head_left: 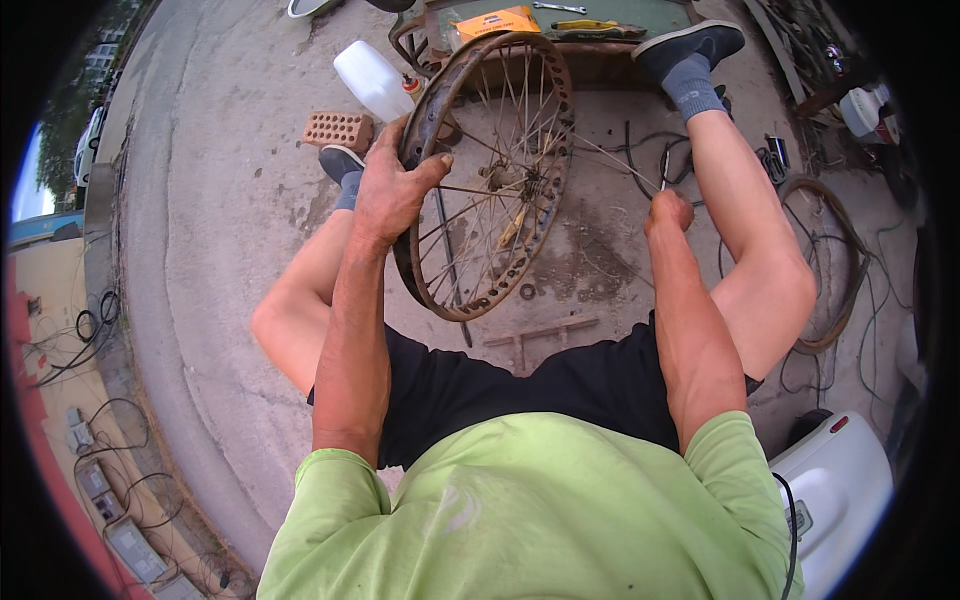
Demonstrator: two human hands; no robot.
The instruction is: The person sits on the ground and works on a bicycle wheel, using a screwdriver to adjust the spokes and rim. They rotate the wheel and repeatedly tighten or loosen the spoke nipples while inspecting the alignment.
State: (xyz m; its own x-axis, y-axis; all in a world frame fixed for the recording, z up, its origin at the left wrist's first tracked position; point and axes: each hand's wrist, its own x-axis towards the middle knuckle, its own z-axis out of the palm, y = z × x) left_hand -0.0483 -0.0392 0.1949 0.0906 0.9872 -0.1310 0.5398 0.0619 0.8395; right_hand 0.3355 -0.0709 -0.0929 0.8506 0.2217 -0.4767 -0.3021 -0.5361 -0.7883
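Note:
A rusty spoked wheel (505,180) without a tyre stands tilted between my legs, its hub and wire spokes showing. My left hand (395,190) is closed on the left side of its rim, thumb on the near face. Out to the right, my right hand (668,210) is closed around a thin metal spoke (620,163) that slants from the wheel's right side. A short bright tip (666,165) also sticks up from that fist; whether it belongs to a separate tool I cannot tell. Some spokes cross loosely inside the rim.
Beyond the wheel, a green-topped metal stand (610,18) carries a wrench (560,8), a yellow-handled tool (598,30) and an orange packet (497,22). A white jug (372,80) and perforated brick (338,130) lie left. A tyre (850,270) and cables are at right.

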